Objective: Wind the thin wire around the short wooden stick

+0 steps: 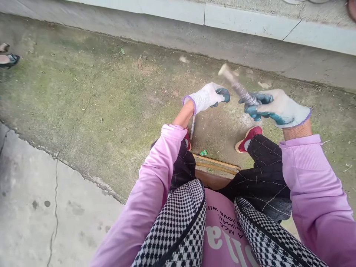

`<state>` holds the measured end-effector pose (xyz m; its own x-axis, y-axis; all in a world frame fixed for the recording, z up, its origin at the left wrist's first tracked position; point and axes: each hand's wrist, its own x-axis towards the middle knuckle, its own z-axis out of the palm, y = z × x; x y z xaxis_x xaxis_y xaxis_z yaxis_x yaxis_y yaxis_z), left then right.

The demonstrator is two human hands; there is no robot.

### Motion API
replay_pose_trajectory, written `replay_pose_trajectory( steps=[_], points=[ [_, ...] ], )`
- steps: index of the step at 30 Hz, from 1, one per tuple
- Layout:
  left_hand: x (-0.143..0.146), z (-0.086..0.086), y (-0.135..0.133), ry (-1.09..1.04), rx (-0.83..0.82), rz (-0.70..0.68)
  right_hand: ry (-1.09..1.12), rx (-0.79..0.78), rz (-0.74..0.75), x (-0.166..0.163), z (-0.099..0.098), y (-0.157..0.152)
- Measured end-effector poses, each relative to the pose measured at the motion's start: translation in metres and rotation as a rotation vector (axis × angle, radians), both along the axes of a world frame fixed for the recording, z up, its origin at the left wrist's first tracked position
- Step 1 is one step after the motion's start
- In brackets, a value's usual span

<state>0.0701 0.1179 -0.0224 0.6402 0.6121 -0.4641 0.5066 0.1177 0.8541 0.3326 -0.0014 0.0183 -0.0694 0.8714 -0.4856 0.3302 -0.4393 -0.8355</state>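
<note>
My right hand, in a white glove with blue-green coated fingers, grips the lower end of a wound stick. Pale and bare at its tip, this stick is wrapped lower down in a greyish, shiny cord or wire, and it slants up to the left, slightly blurred. To its left, my left hand wears the same kind of glove. Its fingers are curled together, and whatever they may hold is hidden. Below the left wrist a thin whitish rod or cord shows near my shoe; I cannot tell whether it touches the hand.
Between my legs are the wooden bars of a low seat, with a small green scrap on the ground beside them. A tiled step runs along the top. Another person's shoe shows at the far left. Cracked concrete lies lower left.
</note>
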Motion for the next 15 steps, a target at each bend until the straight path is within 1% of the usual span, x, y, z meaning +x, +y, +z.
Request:
replay_pose_trajectory(
  steps=[1, 3, 5, 7, 8, 9, 10, 11, 13, 14, 15],
  points=[
    [0.003, 0.002, -0.004, -0.016, -0.008, -0.009, 0.023, 0.021, -0.097, -0.001, 0.001, 0.002],
    [0.008, 0.007, -0.013, -0.058, -0.015, -0.07, 0.045, 0.059, -0.292, -0.003, 0.0, 0.009],
    [0.012, 0.01, -0.019, -0.062, 0.013, -0.136, 0.058, 0.067, -0.435, -0.001, -0.006, 0.017],
    [0.012, 0.013, -0.021, -0.019, 0.068, -0.172, 0.016, 0.06, -0.523, 0.005, -0.015, 0.025],
    [0.012, 0.014, -0.02, 0.009, 0.098, -0.177, -0.039, 0.055, -0.539, 0.009, -0.019, 0.028],
    [0.01, 0.014, -0.019, 0.034, 0.128, -0.173, -0.127, 0.051, -0.525, 0.013, -0.024, 0.031],
    [0.009, 0.015, -0.017, 0.053, 0.155, -0.162, -0.252, 0.042, -0.464, 0.016, -0.027, 0.033],
    [0.007, 0.016, -0.015, 0.067, 0.183, -0.148, -0.413, 0.024, -0.347, 0.019, -0.03, 0.035],
    [0.004, 0.017, -0.011, 0.083, 0.249, -0.131, -0.728, -0.028, -0.037, 0.019, -0.034, 0.038],
    [0.003, 0.017, -0.01, 0.091, 0.286, -0.129, -0.835, -0.06, 0.11, 0.016, -0.035, 0.039],
    [0.002, 0.018, -0.008, 0.1, 0.318, -0.13, -0.897, -0.098, 0.234, 0.013, -0.035, 0.039]
  ],
)
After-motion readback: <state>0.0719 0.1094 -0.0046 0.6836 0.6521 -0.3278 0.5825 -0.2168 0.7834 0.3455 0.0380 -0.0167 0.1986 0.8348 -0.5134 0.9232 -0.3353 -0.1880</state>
